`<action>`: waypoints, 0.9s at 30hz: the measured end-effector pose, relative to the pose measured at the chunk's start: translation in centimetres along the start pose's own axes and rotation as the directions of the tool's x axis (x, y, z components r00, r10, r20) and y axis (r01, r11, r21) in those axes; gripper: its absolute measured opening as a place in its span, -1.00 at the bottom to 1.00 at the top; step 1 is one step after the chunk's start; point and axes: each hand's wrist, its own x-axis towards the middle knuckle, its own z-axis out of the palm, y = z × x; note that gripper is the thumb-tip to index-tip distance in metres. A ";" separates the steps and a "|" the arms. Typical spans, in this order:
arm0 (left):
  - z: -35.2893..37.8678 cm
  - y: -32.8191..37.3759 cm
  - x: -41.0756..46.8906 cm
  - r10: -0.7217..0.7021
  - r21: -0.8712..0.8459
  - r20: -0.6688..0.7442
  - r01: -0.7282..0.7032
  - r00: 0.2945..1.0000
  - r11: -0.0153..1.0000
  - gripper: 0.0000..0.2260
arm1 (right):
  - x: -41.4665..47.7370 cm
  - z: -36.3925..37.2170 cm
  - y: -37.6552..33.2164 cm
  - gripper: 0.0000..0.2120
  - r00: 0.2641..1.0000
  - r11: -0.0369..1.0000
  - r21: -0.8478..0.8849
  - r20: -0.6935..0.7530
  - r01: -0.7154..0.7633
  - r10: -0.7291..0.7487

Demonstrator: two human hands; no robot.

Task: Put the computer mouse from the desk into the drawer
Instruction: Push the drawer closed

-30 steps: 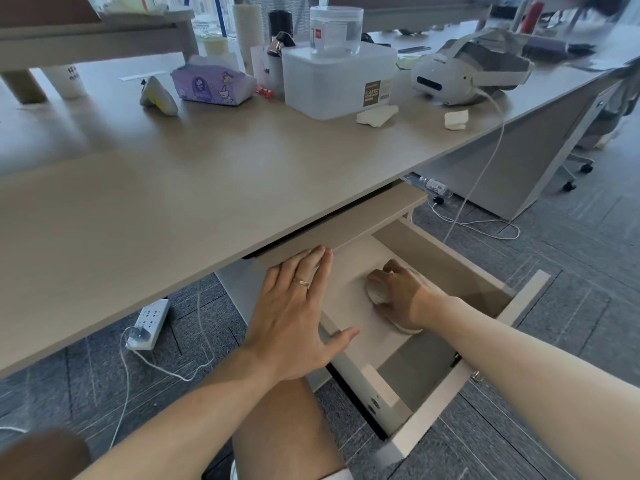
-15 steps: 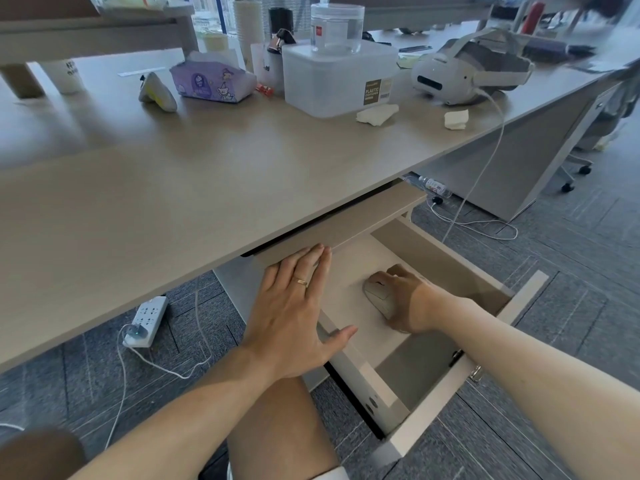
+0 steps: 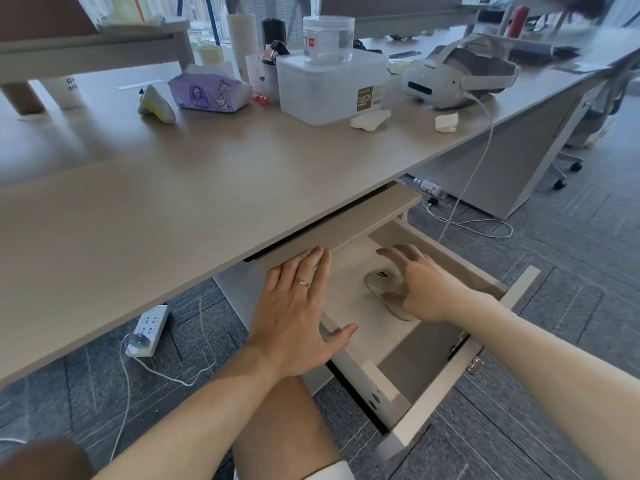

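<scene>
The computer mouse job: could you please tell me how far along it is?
Mostly done. The computer mouse already lies on the floor of the open drawer, off the desk. In hand: the right hand hovers over it with fingers spread, seemingly letting go, while the left hand rests flat on the drawer's side edge. Left: withdraw the right hand, and perhaps push the drawer shut.

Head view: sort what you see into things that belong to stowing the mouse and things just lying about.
Belongs to the job:
- computer mouse, lying in the drawer
- drawer, pulled open
- right hand, fingers spread above the mouse
- left hand, flat at the drawer's left edge

Just lying about:
- headset
- plastic container
- tissue pack
- power strip on the floor
</scene>
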 end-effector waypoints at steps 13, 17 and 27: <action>-1.0 0.4 -0.1 -0.021 0.014 0.036 0.020 0.999 1.000 -0.02 | -12.6 5.1 -1.2 -0.21 0.696 0.610 0.791 -0.411 -0.048 0.588; -1.4 0.4 -0.1 -0.012 -0.007 0.036 0.013 0.999 1.000 0.00 | -11.8 6.0 -2.1 -0.15 0.708 0.127 0.991 -0.062 -0.039 0.703; -3.0 0.9 0.1 -0.069 -0.213 0.173 0.106 0.983 0.971 0.20 | -8.9 7.1 -1.5 0.02 0.741 0.072 0.996 -0.013 -0.047 0.672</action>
